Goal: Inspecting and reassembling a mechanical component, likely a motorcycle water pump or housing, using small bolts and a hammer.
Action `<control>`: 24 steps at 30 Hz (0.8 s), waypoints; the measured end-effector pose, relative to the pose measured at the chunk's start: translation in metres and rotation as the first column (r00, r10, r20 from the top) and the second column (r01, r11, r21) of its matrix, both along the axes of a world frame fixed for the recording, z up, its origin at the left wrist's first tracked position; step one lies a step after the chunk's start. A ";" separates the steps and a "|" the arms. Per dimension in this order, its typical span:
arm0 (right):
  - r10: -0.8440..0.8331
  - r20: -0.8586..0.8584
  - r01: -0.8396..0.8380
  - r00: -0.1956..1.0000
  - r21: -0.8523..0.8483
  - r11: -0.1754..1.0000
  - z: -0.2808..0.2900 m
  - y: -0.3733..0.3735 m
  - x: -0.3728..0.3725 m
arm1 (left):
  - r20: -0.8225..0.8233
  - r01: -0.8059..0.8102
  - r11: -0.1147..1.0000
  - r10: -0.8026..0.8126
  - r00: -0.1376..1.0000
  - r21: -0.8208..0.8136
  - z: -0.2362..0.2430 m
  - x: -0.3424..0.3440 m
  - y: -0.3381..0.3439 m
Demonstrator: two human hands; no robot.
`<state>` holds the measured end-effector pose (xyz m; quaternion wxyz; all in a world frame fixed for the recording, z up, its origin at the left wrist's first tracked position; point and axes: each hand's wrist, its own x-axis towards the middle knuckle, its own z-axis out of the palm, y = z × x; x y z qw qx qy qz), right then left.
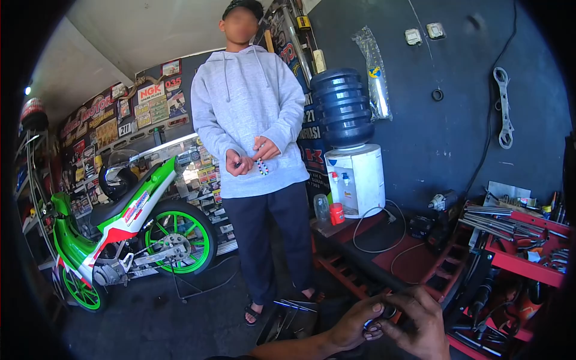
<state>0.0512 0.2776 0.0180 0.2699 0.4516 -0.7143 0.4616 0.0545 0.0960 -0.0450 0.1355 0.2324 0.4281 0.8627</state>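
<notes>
Head view: at five o'clock, my left hand (353,326) was closed on a dark part (389,312), my right hand (423,319) curled around it too. I seemed to be working it; continuing called for steady two-handed control.

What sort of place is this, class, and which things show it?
Most likely a motorcycle repair workshop: a green, white and red motorcycle, a red metal tool cart and long, thin silver metal tools lying on it.

A green motorbike (123,225) and red tool cart (528,271) show a workshop
</notes>
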 end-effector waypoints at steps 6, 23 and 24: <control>-0.047 -0.067 0.046 0.997 -0.018 0.999 0.000 0.002 0.002 | -0.005 -0.054 0.999 0.054 0.999 0.009 -0.006 -0.003 0.008; -0.017 0.015 0.017 1.000 0.034 0.999 -0.004 0.001 0.004 | -0.033 -0.101 0.995 0.100 0.994 -0.017 -0.007 0.001 0.005; -0.016 0.028 0.015 0.999 0.045 0.999 -0.002 0.003 0.008 | -0.038 -0.096 0.995 0.095 0.995 -0.019 -0.011 0.001 0.005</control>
